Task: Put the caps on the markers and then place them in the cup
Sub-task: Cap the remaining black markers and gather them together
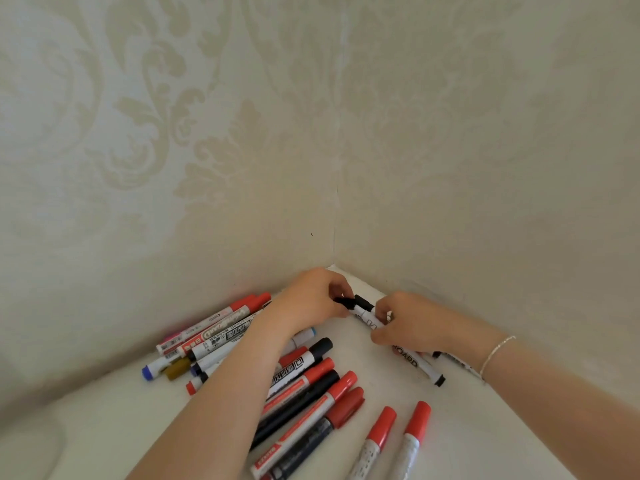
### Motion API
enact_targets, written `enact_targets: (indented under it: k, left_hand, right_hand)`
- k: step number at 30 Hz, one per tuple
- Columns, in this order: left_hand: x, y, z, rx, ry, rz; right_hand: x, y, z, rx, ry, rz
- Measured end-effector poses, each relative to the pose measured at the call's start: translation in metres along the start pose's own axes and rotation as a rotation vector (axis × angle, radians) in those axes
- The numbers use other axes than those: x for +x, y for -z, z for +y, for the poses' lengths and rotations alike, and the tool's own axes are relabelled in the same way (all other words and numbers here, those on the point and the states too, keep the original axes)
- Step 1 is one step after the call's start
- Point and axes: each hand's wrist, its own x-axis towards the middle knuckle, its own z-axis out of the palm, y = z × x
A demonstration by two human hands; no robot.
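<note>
Two bare forearms are seen, with no sleeves visible as far as the lower frame edge. The left hand (311, 299) is unadorned. A thin silver beaded chain bracelet (496, 355) is worn on the wrist at four o'clock from the right hand (401, 320).

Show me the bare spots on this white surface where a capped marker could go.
Bare white tabletop lies at the near left, between the wall and the pile of red, black and blue markers. A smaller gap sits between the two red-capped markers and the right forearm. The middle, under the left forearm, is crowded.
</note>
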Motion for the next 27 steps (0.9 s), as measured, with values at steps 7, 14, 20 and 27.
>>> enact_targets:
  k: [7,14,20,27]
  left_hand:
    - [0.001,0.001,0.003,0.068,-0.026,0.063]
    - [-0.002,0.008,0.002,0.039,-0.021,0.065]
    - [-0.003,0.009,0.005,0.084,-0.031,0.093]
    - [-0.002,0.011,0.003,0.104,-0.022,0.104]
  right_hand:
    - [0.001,-0.004,-0.002,0.055,0.013,0.073]
    - [0.0,0.0,-0.001,0.046,0.017,0.113]
    - [-0.001,-0.001,-0.002,0.058,0.021,0.154]
    - [-0.002,0.001,-0.004,0.087,0.028,0.181]
